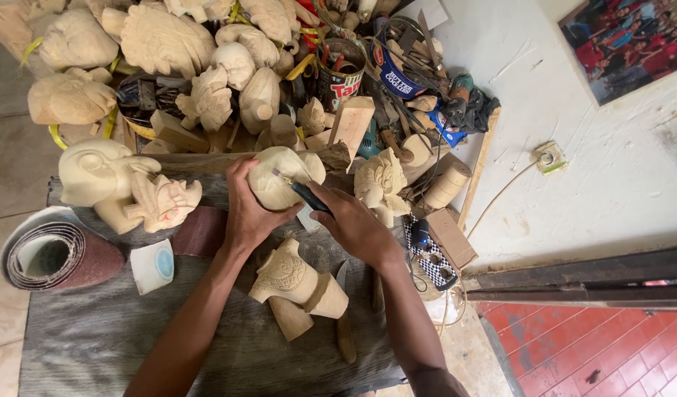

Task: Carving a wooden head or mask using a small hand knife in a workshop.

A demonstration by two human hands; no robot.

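Note:
My left hand (247,207) grips a pale rounded wooden carving (279,176) from its left side, holding it against the grey mat. My right hand (351,224) is closed around a dark-handled carving tool (309,196) whose tip rests on the carving's surface. Just below my hands lies another carved wooden piece (298,283) with a patterned relief, and a knife (343,309) lies beside it on the mat.
A sandpaper roll (55,257) and a tape roll (153,266) lie at left. Carved heads (125,184) stand left of my hands. Several unfinished carvings (169,44), cans with tools (342,70), wood blocks and a small power tool (419,235) crowd the back and right. White wall at right.

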